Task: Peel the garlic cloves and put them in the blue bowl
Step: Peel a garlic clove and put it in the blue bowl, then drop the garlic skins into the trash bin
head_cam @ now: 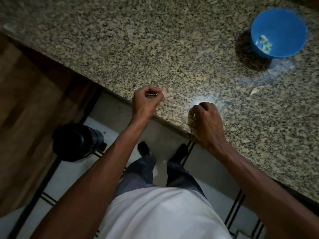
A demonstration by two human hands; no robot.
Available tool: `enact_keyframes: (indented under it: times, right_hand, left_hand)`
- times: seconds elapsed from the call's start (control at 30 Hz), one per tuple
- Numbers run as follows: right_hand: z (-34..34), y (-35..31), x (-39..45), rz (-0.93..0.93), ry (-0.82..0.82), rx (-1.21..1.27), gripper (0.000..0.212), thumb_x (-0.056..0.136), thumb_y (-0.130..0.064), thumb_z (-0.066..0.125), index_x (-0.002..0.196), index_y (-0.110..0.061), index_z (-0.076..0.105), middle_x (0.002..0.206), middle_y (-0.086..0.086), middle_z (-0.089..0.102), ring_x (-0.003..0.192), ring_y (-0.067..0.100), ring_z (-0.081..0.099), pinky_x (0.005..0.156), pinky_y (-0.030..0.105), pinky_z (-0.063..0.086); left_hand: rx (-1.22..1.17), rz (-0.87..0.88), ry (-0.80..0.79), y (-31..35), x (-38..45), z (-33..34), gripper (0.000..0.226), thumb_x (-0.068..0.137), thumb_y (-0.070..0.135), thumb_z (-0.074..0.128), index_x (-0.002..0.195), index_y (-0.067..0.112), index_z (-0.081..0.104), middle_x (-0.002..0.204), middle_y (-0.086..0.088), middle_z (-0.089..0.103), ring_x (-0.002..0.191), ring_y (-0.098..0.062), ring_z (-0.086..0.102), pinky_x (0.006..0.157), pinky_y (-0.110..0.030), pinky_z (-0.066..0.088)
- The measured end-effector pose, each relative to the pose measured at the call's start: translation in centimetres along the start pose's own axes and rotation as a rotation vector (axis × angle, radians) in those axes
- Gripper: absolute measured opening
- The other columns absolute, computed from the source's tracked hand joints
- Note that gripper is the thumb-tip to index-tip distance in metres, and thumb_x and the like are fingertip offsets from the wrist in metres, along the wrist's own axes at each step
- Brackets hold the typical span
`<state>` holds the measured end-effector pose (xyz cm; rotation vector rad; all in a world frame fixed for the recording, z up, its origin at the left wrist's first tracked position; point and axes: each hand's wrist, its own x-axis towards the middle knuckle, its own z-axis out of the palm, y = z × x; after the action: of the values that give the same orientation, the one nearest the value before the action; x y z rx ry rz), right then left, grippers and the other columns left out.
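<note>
On counter (172, 40), blue bowl (284, 23), curled hands (146, 99).

A speckled granite countertop (155, 49) is running across the upper part of the frame, its edge slanting down toward the lower right. Brown wood panelling (25, 100) is filling the left side. A dark round container (76, 142) is sitting on the pale tiled floor (65, 176) at centre left, just beside the wood. Dark lines are crossing the tiles. Two dark shoes (144, 148) are standing on the floor below the counter edge.
</note>
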<state>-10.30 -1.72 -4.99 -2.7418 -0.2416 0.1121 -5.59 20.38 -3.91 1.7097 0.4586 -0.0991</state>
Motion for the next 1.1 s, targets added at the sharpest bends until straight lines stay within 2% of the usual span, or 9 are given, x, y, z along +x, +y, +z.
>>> enact_keyframes:
  times: [0.1, 0.2, 0.37, 0.47, 0.53, 0.67, 0.8, 0.97, 1.1]
  right_hand:
    - [-0.2, -1.9, 1.7, 0.119, -0.006, 0.183, 0.015, 0.086, 0.0, 0.067, 0.099, -0.009, 0.068, 0.098, 0.011, 0.066, 0.091, 0.031, 0.06, 0.073, 0.037, 0.05]
    - [-0.4, -8.4, 5.2, 0.284, 0.047, 0.609, 0.016, 0.098, -0.006, 0.06, 0.098, -0.016, 0.072, 0.092, -0.001, 0.073, 0.082, 0.016, 0.069, 0.075, 0.04, 0.061]
    - [3.2, -24.0, 9.1, 0.22, -0.215, 1.047, 0.014, 0.103, -0.011, 0.063, 0.097, -0.02, 0.072, 0.087, 0.003, 0.072, 0.076, 0.01, 0.066, 0.061, 0.027, 0.053]
    - [7.3, -32.1, 9.5, 0.224, -0.414, 1.174, 0.01, 0.104, -0.013, 0.062, 0.111, -0.011, 0.07, 0.096, 0.01, 0.07, 0.084, 0.015, 0.068, 0.07, 0.023, 0.055]
    - [10.3, -37.1, 9.3, 0.231, -0.524, 1.227, 0.01, 0.104, -0.007, 0.06, 0.109, -0.009, 0.068, 0.094, 0.01, 0.068, 0.083, 0.014, 0.067, 0.075, 0.024, 0.056]
    - [15.8, -45.6, 8.0, 0.236, -0.672, 1.222, 0.013, 0.103, 0.003, 0.058, 0.1, -0.007, 0.065, 0.088, 0.01, 0.065, 0.077, 0.011, 0.067, 0.077, 0.024, 0.059]
    - [20.2, -50.9, 6.6, 0.211, -0.817, 1.166, 0.017, 0.101, 0.007, 0.056, 0.094, -0.007, 0.063, 0.077, 0.004, 0.068, 0.07, 0.008, 0.069, 0.077, 0.025, 0.059]
    - [25.3, -55.1, 5.8, 0.109, -0.954, 0.964, 0.017, 0.099, 0.002, 0.063, 0.093, -0.013, 0.069, 0.084, -0.002, 0.075, 0.084, 0.012, 0.072, 0.087, 0.031, 0.061]
    - [30.0, -57.3, 5.3, 0.08, -1.003, 0.856, 0.01, 0.099, -0.004, 0.064, 0.103, -0.01, 0.07, 0.103, 0.01, 0.074, 0.096, 0.02, 0.073, 0.091, 0.034, 0.06]
  left_hand:
    - [-0.098, -0.057, 0.086, -0.3, 0.5, -3.0, 0.006, 0.088, 0.004, 0.078, 0.087, 0.009, 0.074, 0.096, -0.008, 0.077, 0.087, -0.02, 0.075, 0.076, -0.029, 0.059]
    - [-0.225, -0.109, 0.169, -0.9, 0.7, -7.8, 0.008, 0.086, 0.001, 0.078, 0.09, 0.007, 0.074, 0.093, -0.009, 0.078, 0.083, -0.016, 0.075, 0.079, -0.028, 0.059]
    - [-0.385, -0.184, 0.348, -3.2, -0.6, -19.6, 0.01, 0.087, 0.002, 0.078, 0.093, 0.01, 0.074, 0.086, -0.005, 0.078, 0.085, -0.015, 0.074, 0.09, -0.029, 0.06]
    - [-0.462, -0.227, 0.501, -6.2, -1.5, -28.3, 0.013, 0.086, -0.001, 0.077, 0.089, 0.011, 0.075, 0.087, -0.005, 0.078, 0.088, -0.017, 0.074, 0.088, -0.029, 0.058]
    - [-0.483, -0.257, 0.594, -8.6, -2.3, -33.9, 0.011, 0.087, -0.001, 0.077, 0.09, 0.009, 0.075, 0.092, -0.01, 0.078, 0.091, -0.02, 0.074, 0.087, -0.03, 0.059]
    - [-0.488, -0.313, 0.742, -13.6, -4.6, -42.2, 0.011, 0.09, -0.001, 0.074, 0.101, 0.001, 0.075, 0.101, -0.016, 0.077, 0.094, -0.02, 0.075, 0.085, -0.025, 0.058]
    - [-0.549, -0.355, 0.865, -17.7, -7.5, -46.9, 0.017, 0.089, -0.002, 0.073, 0.105, -0.003, 0.075, 0.098, -0.012, 0.078, 0.088, -0.015, 0.076, 0.079, -0.021, 0.057]
    - [-0.609, -0.367, 1.001, -20.4, -10.3, -50.4, 0.017, 0.085, -0.005, 0.076, 0.102, -0.002, 0.076, 0.096, -0.009, 0.078, 0.085, -0.01, 0.075, 0.076, -0.018, 0.056]
    - [-0.603, -0.425, 1.057, -23.6, -11.4, -51.9, 0.017, 0.085, 0.001, 0.077, 0.097, 0.013, 0.077, 0.093, 0.0, 0.078, 0.089, -0.011, 0.074, 0.079, -0.021, 0.057]
